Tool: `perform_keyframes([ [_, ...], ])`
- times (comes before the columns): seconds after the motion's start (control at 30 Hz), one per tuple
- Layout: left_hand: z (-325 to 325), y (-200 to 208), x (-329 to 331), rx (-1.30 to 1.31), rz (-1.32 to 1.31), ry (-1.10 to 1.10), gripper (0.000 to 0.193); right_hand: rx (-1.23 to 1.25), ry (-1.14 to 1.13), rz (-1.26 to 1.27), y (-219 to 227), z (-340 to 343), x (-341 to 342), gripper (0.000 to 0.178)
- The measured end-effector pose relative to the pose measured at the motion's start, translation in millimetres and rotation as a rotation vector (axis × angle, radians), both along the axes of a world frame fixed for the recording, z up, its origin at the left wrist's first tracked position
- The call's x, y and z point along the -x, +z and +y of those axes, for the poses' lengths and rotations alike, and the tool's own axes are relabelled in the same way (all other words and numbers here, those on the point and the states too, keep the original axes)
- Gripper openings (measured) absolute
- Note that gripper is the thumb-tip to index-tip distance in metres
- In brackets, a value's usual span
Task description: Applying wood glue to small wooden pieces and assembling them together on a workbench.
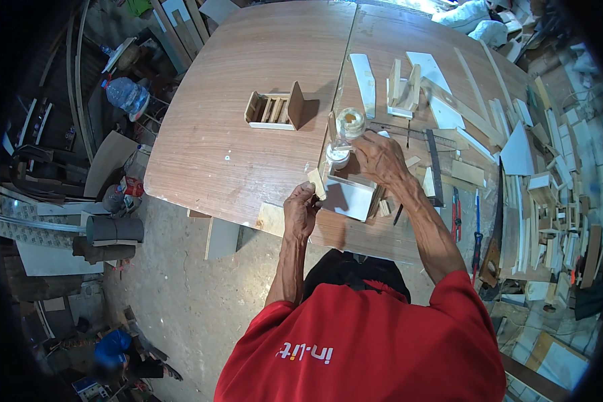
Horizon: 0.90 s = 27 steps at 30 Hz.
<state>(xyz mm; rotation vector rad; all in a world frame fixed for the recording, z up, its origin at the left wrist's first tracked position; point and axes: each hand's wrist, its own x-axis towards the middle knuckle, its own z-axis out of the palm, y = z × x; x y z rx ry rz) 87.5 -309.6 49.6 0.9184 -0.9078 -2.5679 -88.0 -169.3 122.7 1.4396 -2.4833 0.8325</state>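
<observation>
Hands: two, apart from each other. Left hand (300, 210): thumb and fingers closed on one small wood piece (317, 183), held up over the near edge of the worktop (214, 127). Right hand (382, 161): fingers bent beside two jars; cannot tell whether they grip anything.

Jars: 2. The clear jar (350, 131) stands farther from the person, the white jar (338, 161) nearer.

Boxes near the hands: one white-sided box (350, 199), just below the right hand. One slatted box (295, 106) stands apart, farther left, its brown panel upright; slat count unclear.

Tools on the right: one red-handled tool (456, 216), one blue screwdriver (478, 242), one handsaw (491, 260), one dark-bladed square (435, 167).

One small wooden assembly (402, 100) stands beyond the right hand, among several loose strips, too overlapped to count.
</observation>
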Motion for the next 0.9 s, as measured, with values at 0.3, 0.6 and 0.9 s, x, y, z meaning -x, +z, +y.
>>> perform_keyframes([
  [0.3, -6.6, -4.9, -3.0, -0.001, -0.043, 0.061, 0.009, 0.082, -0.038, -0.05, 4.5, -2.2, 4.3, 0.012],
  [0.6, -6.7, -3.8, 6.0, -0.004, -0.039, 0.058, 0.008, 0.369, -0.297, -0.496, -7.3, 28.9, 4.0, 0.017],
  [0.9, 1.8, 21.1, 18.9, -0.163, 0.114, -0.064, 0.013, 0.797, -0.349, -1.215, -14.6, 70.8, -46.3, 0.02],
])
